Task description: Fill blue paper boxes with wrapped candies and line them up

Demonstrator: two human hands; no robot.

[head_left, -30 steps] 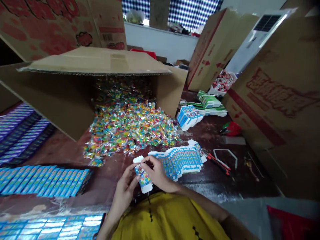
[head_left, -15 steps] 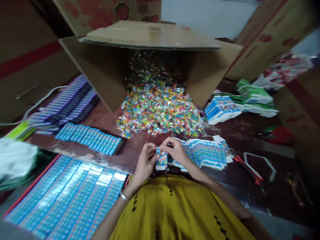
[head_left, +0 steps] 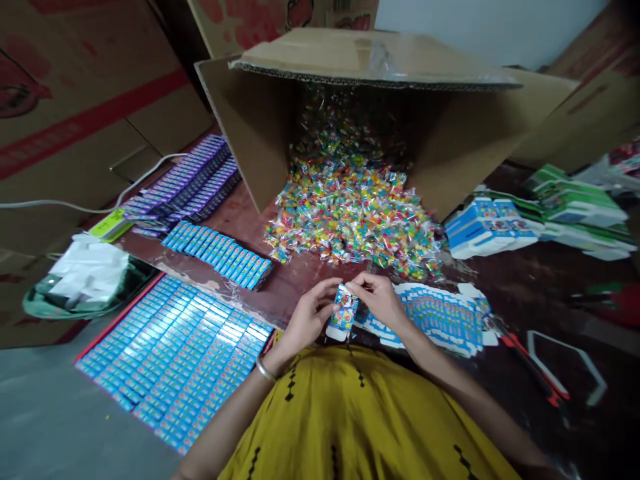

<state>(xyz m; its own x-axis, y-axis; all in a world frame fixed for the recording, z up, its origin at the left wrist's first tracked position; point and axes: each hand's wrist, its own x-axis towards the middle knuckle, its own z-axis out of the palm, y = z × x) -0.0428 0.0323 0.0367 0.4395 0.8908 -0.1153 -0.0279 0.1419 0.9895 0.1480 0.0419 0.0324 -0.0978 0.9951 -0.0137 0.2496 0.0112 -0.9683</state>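
A small blue printed carton is held between my two hands at the table's near edge, a white flap showing at its lower end. My left hand grips its left side between thumb and fingers. At the carton's top, the fingertips of my right hand pinch the upper edge. Flat blue cartons lie fanned in an overlapping row beside and beneath my right hand. Beyond both hands, wrapped colourful sweets spill out of a large cardboard box lying on its side.
A row of blue cartons stands left of the sweets, with purple packs behind. Lower left is a tray of blue cartons near a green basket. Blue-white stacks and a red-black tool lie to the right.
The view has swung left, so everything sits further right in the picture. Both hands still hold the carton, which is now tilted more, its top leaning right.
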